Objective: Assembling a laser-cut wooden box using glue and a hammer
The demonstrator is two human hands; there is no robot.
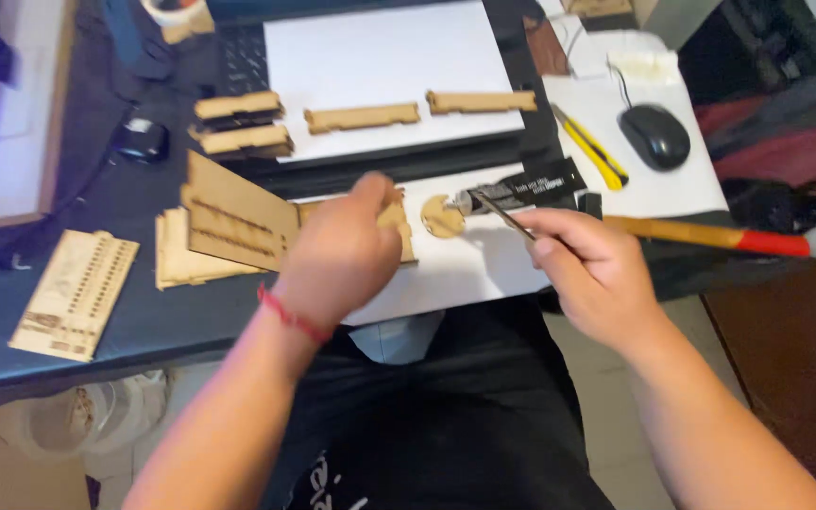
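Observation:
My left hand point(337, 255), with a red string at the wrist, presses down on a flat laser-cut wooden panel point(399, 222) lying on a white sheet point(484, 264). My right hand point(587, 269) pinches a thin dark stick point(501, 215) that points up-left. Its tip is near a small round wooden disc point(441, 217) with a notch, and near the nozzle of a black glue tube point(521, 189) lying just behind it.
More wooden parts lie around: a large slotted panel point(238, 222), a perforated strip point(73, 293), several short bars point(361, 116) on a white board point(389, 66). A yellow utility knife point(589, 146), a black mouse point(654, 135) and a red-tipped wooden handle point(710, 234) lie at the right.

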